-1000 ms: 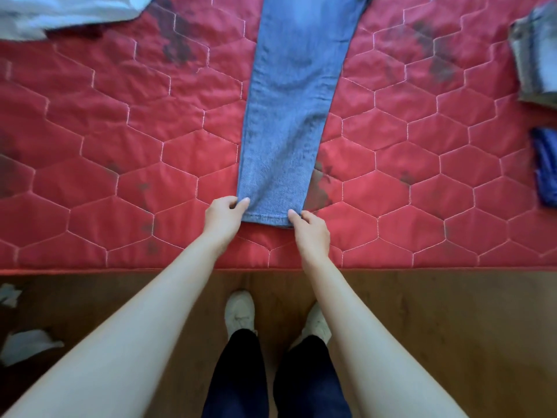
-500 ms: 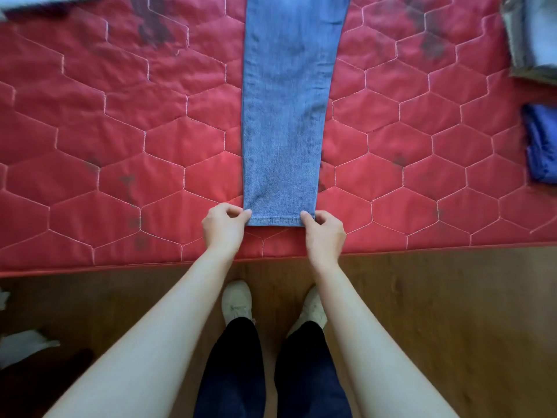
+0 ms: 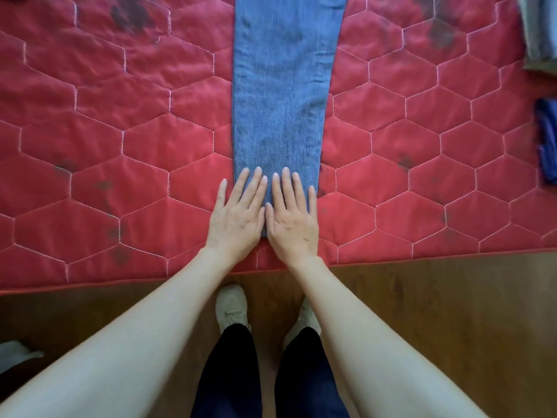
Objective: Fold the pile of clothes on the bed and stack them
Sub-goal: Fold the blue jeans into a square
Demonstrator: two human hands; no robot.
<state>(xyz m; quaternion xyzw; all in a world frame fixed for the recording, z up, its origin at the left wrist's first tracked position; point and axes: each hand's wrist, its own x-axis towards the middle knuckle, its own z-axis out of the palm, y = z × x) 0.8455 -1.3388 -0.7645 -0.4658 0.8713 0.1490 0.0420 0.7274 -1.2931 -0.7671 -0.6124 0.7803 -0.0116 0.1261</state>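
Both hands are flat on the jeans (image 3: 280, 116) right at the near edge of the bed (image 3: 120, 176), side by side. Left hand (image 3: 236, 217) and right hand (image 3: 292, 218) have fingers straight and spread, pressing the hem end down, not gripping anything. The jeans look already folded lengthwise, one leg over the other, running from the near edge straight up toward the far side and out of view. So I'd say this pair is maybe halfway: smoothing now, the crosswise folds not yet done. Over at the right edge there's a grey folded stack (image 3: 539, 31) and something blue (image 3: 547, 146) nearer, so some pieces look done. Can't tell how much of the pile is left.
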